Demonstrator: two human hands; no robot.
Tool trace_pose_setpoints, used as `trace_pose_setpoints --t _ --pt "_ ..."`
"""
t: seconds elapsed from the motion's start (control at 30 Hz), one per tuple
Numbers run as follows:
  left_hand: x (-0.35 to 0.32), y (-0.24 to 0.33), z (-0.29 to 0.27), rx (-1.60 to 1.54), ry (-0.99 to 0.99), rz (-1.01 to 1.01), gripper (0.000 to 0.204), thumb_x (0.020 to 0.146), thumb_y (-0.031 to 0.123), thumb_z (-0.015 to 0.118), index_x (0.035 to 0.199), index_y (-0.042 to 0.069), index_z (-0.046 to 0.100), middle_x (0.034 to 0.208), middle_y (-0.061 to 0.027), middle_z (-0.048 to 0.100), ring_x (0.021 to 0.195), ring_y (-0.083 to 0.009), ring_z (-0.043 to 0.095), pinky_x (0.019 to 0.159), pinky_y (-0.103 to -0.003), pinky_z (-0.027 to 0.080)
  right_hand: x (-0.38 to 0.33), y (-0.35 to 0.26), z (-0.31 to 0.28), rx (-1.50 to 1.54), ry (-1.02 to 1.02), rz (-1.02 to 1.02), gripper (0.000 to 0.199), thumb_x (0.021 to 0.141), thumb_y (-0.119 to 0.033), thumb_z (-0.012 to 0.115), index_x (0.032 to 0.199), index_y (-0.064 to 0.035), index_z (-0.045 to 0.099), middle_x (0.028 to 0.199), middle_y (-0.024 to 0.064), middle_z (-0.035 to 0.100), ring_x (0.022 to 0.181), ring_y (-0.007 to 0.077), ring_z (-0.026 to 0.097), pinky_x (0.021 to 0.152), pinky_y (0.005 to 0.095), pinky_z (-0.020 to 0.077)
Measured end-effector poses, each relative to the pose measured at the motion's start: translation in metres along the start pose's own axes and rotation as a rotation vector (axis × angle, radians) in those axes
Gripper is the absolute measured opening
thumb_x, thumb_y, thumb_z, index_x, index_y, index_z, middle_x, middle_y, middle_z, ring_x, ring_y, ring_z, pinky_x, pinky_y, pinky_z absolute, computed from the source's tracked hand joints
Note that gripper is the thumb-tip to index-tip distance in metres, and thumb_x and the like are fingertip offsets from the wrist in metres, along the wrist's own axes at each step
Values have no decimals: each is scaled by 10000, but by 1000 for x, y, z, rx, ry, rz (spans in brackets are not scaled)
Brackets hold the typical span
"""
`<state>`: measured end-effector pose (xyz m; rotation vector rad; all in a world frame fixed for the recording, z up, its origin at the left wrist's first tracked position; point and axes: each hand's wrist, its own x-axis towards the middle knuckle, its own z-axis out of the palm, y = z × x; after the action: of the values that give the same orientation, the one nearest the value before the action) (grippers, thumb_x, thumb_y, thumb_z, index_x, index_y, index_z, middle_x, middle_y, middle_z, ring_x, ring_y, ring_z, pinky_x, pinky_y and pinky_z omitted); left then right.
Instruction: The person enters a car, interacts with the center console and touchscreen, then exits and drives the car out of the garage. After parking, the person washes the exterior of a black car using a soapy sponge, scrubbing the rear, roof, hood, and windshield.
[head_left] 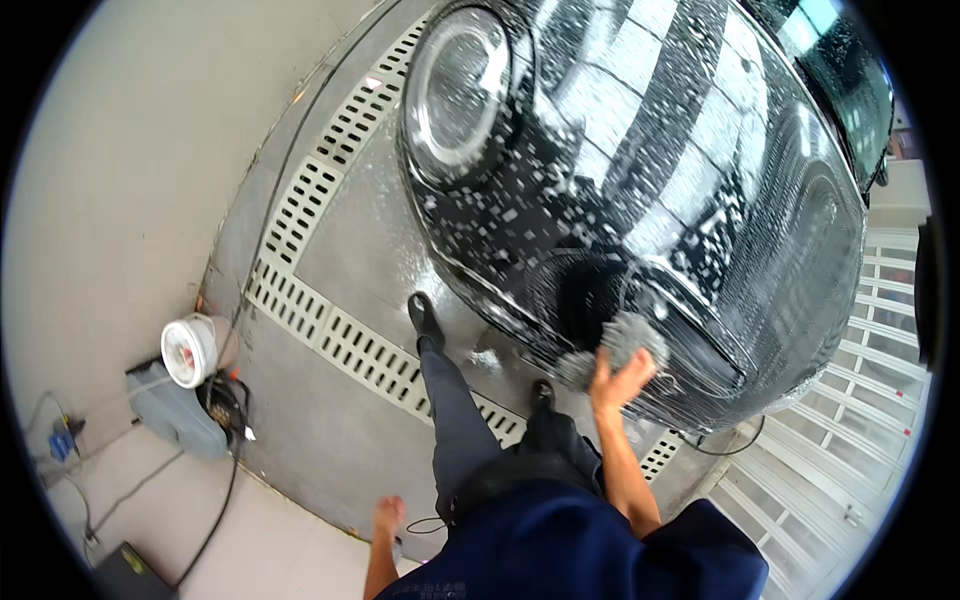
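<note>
A black car (560, 200) with white suds over its bodywork fills the upper right. My right hand (625, 378) grips a grey, fluffy wash mitt (632, 335) against the car's lower end, beside a dark opening (585, 295). Its fingers are partly sunk in the pile. Part of the mitt hangs to the left, by the car's lower edge. At the far upper left of the car is a large round, glassy lamp-like part (460, 90). My left hand (390, 512) hangs low by my side, away from the car, fingers curled in with nothing visible in them.
Slotted drain covers (340, 340) run across the grey floor around my feet. To the left stand a white bucket (188, 350) and a grey machine (180, 415) with cables. A black hose (290, 160) trails along the wall. White slatted railing (850, 400) lies right.
</note>
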<state>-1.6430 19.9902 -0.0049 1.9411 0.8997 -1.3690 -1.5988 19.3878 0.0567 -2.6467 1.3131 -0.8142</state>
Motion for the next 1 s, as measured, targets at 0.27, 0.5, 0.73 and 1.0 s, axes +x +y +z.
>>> trace_pose_setpoints --t 0.27,0.5,0.73,1.0 --pt "50 520 -163 -127 143 775 195 1035 205 545 1122 55 634 982 -21 671 861 -120 619 738 -278 490 161 -281 180 149 -535 -434 325 726 -82 675 1037 -1 633 1168 124 592 1093 301 584 848 386 552" --pt "-37 623 -117 53 -213 970 227 1051 232 525 1152 60 633 1034 -29 663 937 -128 619 766 -280 487 221 -129 34 -47 -191 -204 495 698 -99 750 1173 -61 614 1182 121 605 1106 326 582 903 491 444" --pt "75 469 -172 690 -348 560 133 983 155 600 1032 77 696 912 -8 686 815 -152 627 777 -315 519 289 51 -10 -428 411 1049 855 875 -731 546 1313 0 618 1459 169 519 1349 370 435 1099 616 284" --pt "-43 719 -37 958 75 1201 385 938 170 633 1281 5 572 1297 -221 600 1231 -387 548 1045 -465 429 422 -218 132 67 -106 -4 774 806 -353 673 1508 -128 439 1565 131 412 1502 351 273 1239 571 129"
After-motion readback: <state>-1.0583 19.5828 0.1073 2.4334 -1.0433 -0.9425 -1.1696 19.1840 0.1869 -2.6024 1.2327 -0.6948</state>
